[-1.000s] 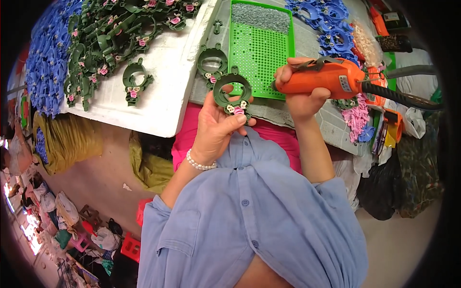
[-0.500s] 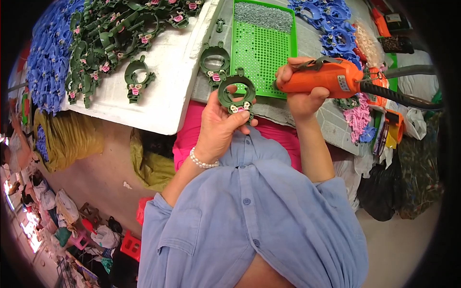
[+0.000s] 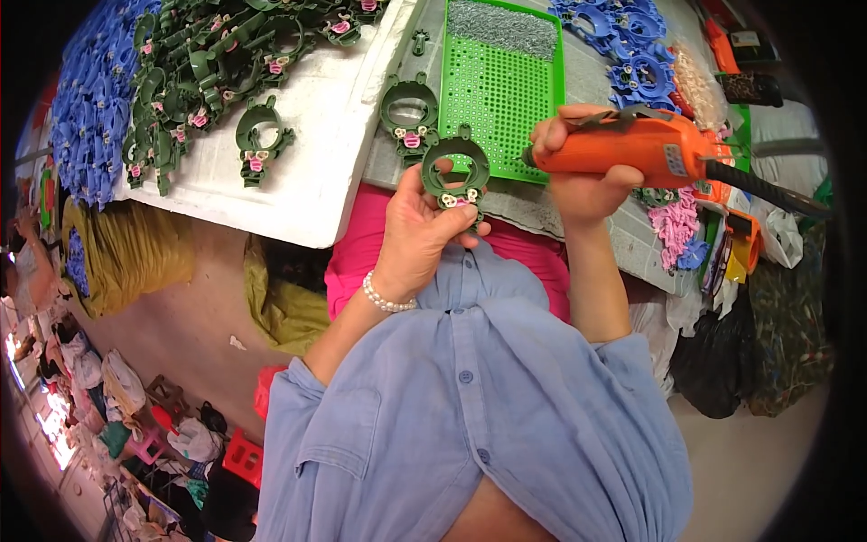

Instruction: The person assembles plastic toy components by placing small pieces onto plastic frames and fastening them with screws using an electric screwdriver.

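A green plastic ring-shaped part (image 3: 428, 178) with pink and cream pieces at its lower end is held up between the thumb and fingers of my left hand (image 3: 417, 226). My right hand (image 3: 587, 185) grips an orange power screwdriver (image 3: 632, 149), its dark tip pointing left toward the ring part but apart from it. Just behind the held part, a second green ring part (image 3: 409, 107) lies on the grey tabletop. Beyond the tool's tip sits a green perforated tray (image 3: 497, 99), with a heap of small silver screws (image 3: 504, 27) at its far end.
On a white foam board (image 3: 316, 163) at left lie a pile of green ring parts (image 3: 217, 63) and a single one (image 3: 259, 135). Blue parts (image 3: 99, 99) are heaped farther left, more (image 3: 643, 77) at right. Pink pieces (image 3: 673, 217) lie by the cable (image 3: 759, 188).
Both hands have shifted slightly to the right in the picture, the right one with the screwdriver a little more. Each still holds the same thing.
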A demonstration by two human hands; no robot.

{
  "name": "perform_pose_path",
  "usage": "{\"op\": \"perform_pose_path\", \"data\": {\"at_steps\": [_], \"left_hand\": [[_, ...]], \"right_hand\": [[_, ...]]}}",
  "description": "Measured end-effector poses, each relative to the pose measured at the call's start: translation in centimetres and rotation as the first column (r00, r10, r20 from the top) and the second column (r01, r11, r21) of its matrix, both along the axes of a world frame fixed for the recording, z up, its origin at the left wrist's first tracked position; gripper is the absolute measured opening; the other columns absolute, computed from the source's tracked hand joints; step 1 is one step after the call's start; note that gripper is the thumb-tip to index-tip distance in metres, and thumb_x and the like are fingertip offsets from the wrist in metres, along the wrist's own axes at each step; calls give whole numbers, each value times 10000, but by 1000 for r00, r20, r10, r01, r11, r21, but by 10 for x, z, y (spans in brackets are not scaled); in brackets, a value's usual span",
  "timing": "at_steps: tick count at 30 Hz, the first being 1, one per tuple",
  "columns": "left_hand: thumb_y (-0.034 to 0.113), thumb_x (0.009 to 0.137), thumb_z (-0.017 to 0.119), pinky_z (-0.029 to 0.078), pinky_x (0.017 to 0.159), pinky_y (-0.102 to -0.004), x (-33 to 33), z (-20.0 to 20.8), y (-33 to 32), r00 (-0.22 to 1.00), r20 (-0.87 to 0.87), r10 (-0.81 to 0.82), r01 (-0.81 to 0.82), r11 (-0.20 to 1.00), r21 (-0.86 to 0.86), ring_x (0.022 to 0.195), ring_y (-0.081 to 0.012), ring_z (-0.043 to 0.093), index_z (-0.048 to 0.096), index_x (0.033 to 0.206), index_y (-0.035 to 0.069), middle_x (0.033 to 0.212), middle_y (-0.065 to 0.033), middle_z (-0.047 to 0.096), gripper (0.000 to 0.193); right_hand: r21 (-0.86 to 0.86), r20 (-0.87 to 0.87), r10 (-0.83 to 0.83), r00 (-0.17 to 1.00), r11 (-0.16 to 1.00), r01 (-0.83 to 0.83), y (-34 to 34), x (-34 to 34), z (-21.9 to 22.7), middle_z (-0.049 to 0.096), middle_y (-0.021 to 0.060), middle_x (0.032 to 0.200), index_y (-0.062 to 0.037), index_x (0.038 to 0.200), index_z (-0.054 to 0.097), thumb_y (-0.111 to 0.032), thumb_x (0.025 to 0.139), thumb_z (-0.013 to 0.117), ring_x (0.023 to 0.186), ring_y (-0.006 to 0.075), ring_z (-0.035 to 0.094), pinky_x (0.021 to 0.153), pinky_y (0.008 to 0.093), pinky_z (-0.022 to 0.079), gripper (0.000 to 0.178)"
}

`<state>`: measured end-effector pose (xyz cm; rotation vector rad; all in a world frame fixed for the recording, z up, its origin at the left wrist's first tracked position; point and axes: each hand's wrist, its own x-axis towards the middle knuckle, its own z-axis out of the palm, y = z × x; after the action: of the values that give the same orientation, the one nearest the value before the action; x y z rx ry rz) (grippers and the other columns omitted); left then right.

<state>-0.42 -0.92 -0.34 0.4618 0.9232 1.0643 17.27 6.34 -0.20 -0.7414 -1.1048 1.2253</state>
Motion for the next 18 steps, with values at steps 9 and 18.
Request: {"op": "perform_pose_path", "data": {"at_steps": [9,18], "left_hand": [[-46,793,594,525,514,-220,8,8,0,999,-18,-28,28,998,-52,683,-153,647,361,1211,41,937,-81,590,487],[-56,785,578,487,477,-234,10,6,0,999,47,13,-11,1000,-27,637,-148,631,375,1128,24,867,-90,605,407]], "right_hand": [[289,-209,283,936,932,-218,-17,-3,57,553,97,825,35,1132,464,-857,546,506,714,217,525,695,368,439,1069],[317,-68,442,894,859,-401,-28,-26,65,541,61,823,-31,1172,478,-844,597,500,713,210,524,684,377,418,996]]}}
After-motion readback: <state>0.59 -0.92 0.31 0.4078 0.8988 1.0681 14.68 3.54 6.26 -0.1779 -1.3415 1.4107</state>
